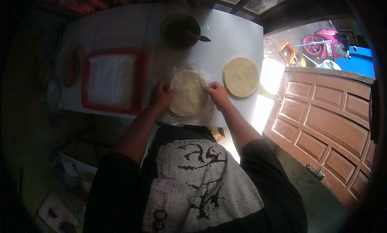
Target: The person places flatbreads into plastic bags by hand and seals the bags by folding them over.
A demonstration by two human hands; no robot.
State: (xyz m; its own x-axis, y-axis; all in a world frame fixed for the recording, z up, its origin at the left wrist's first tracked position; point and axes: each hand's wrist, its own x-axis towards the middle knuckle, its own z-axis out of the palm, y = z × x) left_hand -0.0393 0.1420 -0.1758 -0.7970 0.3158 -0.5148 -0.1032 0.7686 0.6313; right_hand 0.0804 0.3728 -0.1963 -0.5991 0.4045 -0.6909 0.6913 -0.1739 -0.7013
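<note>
A round, flat, pale-yellow sheet of dough (188, 97) lies in front of me on clear plastic film (198, 119). My left hand (162, 96) is at its left edge, the fingers curled in around the rim. On the opposite side, my right hand (216, 93) pinches the right edge between thumb and fingers. The dough's far rim looks uneven, and crinkled film shows around it. To the right of my right hand sits a stack of similar round sheets (241, 77), lying directly on the white table (211, 56).
Beyond the dough stands a dark round bowl (178, 29) with a blue-tipped brush handle (205, 38) over its rim. A red tray (114, 110) holding whitish wrapped contents (110, 78) is at left. A brown panelled door (323, 112) and a pink motorbike (329, 44) are at right.
</note>
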